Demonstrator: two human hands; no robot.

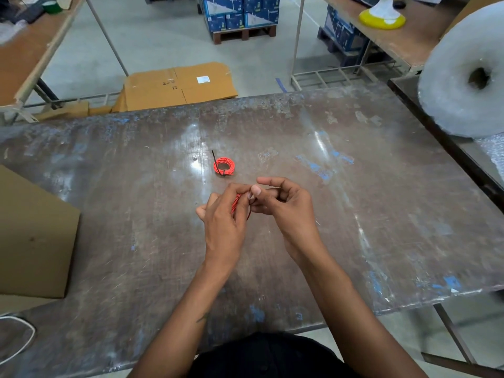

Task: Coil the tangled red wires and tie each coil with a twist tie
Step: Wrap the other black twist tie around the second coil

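Nearest, above the middle of the tabletop (354,214) and lifted off it, the left hand (223,216) curls round a small red wire coil (236,204), holding its loops bunched. Just beside it the right hand (281,203) has its thumb and forefinger pinched together at the coil's top; whether a twist tie sits between them I cannot tell. This looks like the tying step for a second coil. The next move likely calls for wrapping and twisting a tie without the loops springing loose. Farther toward the far edge lies a finished coil (224,166), its black tie (217,162) already on.
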